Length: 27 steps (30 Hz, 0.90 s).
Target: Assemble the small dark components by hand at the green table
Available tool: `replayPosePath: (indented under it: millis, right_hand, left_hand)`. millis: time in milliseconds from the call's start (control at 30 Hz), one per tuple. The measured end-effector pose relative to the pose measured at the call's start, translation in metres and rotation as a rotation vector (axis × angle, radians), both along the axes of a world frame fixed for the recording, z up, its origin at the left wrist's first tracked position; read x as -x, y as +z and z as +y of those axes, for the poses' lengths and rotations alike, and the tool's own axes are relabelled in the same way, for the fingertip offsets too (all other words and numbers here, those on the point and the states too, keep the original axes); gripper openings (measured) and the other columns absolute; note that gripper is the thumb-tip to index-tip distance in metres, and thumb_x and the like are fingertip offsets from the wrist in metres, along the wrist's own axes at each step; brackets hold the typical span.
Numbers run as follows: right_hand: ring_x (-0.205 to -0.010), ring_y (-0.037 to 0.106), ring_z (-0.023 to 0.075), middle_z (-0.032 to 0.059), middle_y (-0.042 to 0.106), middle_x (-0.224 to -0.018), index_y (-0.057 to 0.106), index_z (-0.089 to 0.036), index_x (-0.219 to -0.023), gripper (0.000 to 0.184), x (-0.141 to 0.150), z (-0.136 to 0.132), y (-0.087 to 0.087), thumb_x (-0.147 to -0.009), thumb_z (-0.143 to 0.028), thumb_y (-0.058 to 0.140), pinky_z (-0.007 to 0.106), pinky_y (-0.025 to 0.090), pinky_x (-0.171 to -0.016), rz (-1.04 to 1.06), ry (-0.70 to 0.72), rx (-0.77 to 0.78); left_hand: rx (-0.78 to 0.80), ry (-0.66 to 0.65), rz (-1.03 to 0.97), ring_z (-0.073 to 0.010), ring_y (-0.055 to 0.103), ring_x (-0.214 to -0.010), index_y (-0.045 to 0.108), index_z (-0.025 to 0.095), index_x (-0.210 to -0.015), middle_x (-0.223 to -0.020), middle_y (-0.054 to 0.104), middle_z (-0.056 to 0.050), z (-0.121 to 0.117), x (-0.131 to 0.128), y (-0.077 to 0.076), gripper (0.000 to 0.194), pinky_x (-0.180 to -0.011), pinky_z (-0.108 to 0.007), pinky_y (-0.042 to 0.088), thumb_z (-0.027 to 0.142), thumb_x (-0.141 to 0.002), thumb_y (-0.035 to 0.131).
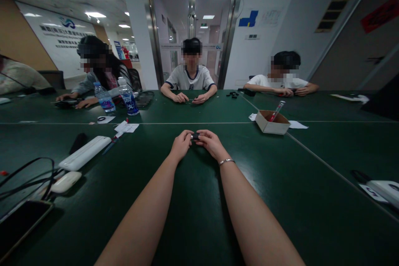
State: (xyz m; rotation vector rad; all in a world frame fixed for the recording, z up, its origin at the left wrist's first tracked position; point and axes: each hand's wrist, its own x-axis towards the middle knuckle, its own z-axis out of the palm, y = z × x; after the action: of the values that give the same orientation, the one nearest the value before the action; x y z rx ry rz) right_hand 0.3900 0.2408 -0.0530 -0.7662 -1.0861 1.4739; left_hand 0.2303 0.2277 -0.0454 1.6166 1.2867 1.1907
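Ahead of me, just above the green table, my two hands meet around a small black piece with a silver end, which has the look of a USB stick. My left hand is closed, its thumb and fingertips at the silver end. My right hand, with a silver bracelet at the wrist, pinches the black part from the other side. Fingers cover much of the piece, so its exact kind is hard to make out.
On the left lie a phone, a white earbud case, a white power bank and black cables. Two water bottles stand farther back. A cardboard box holding a tube is at right. Several people sit across the table.
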Motion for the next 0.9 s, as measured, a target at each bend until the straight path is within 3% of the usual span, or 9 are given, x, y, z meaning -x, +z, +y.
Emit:
replayPosePath:
  millis: [100,233,367,500,633,800,900]
  right_hand:
    - [-0.077,0.068,0.0176,0.0053,0.067,-0.085,0.068,-0.017,-0.091,0.023,-0.0001,-0.0001,-0.0002,-0.07,-0.016,0.077,0.023,0.056,-0.066,-0.009,0.001,-0.003]
    - [-0.076,0.068,0.0173,0.0049,0.067,-0.085,0.068,-0.016,-0.092,0.026,-0.0003,0.0016,-0.0024,-0.068,-0.017,0.077,0.023,0.056,-0.065,0.009,0.009,-0.004]
    - [-0.075,0.068,0.017,0.004,0.067,-0.082,0.068,-0.016,-0.091,0.026,-0.0005,0.0031,-0.0038,-0.067,-0.016,0.077,0.022,0.056,-0.064,0.009,0.008,0.002]
    - [-0.075,0.068,0.0164,0.0043,0.067,-0.084,0.068,-0.017,-0.091,0.024,-0.0006,0.0026,-0.003,-0.069,-0.016,0.077,0.023,0.056,-0.065,0.002,0.01,-0.002]
    - [-0.076,0.068,0.0171,0.0048,0.068,-0.085,0.068,-0.017,-0.092,0.023,-0.0006,0.002,-0.0028,-0.071,-0.017,0.077,0.024,0.056,-0.066,-0.006,0.01,-0.003]
    - [-0.075,0.068,0.0167,0.0045,0.067,-0.085,0.068,-0.017,-0.092,0.024,-0.0009,0.0027,-0.0041,-0.07,-0.016,0.077,0.023,0.056,-0.066,-0.004,0.006,-0.002]
    - [-0.076,0.068,0.0171,0.0051,0.067,-0.085,0.068,-0.017,-0.092,0.023,-0.0011,0.0029,-0.0041,-0.071,-0.015,0.075,0.024,0.056,-0.066,-0.008,0.002,0.01]
  left_hand:
    - [-0.01,0.003,0.007,-0.011,0.051,-0.057,0.061,0.02,-0.109,-0.074,0.057,0.0,0.0005,-0.0002,-0.0003,0.028,-0.054,-0.022,0.04,0.025,-0.086,0.046]
    - [-0.006,-0.012,0.003,-0.0117,0.051,-0.056,0.061,0.019,-0.105,-0.066,0.054,0.001,0.001,-0.0004,-0.0009,0.027,-0.054,-0.021,0.04,0.031,-0.089,0.043]
    - [-0.018,-0.025,-0.006,-0.0103,0.049,-0.056,0.059,0.02,-0.111,-0.075,0.056,0.001,0.0016,0.0,-0.0021,0.029,-0.053,-0.021,0.039,0.025,-0.084,0.048]
    - [-0.007,-0.031,0.007,-0.0113,0.048,-0.055,0.061,0.019,-0.106,-0.066,0.053,0.001,0.0015,0.0,-0.0021,0.028,-0.051,-0.021,0.038,0.03,-0.088,0.043]
    - [-0.019,-0.008,0.006,-0.0103,0.05,-0.057,0.06,0.02,-0.111,-0.08,0.058,-0.001,0.0007,-0.0009,-0.0006,0.029,-0.053,-0.021,0.04,0.025,-0.085,0.048]
    - [0.011,-0.008,0.0,-0.0123,0.052,-0.06,0.061,0.019,-0.108,-0.077,0.058,-0.002,0.0001,-0.0008,-0.0001,0.028,-0.053,-0.021,0.041,0.031,-0.089,0.045]
    - [-0.01,0.003,0.006,-0.0116,0.053,-0.062,0.061,0.019,-0.111,-0.091,0.061,-0.005,0.0008,-0.0003,-0.0005,0.028,-0.055,-0.022,0.043,0.026,-0.086,0.05]
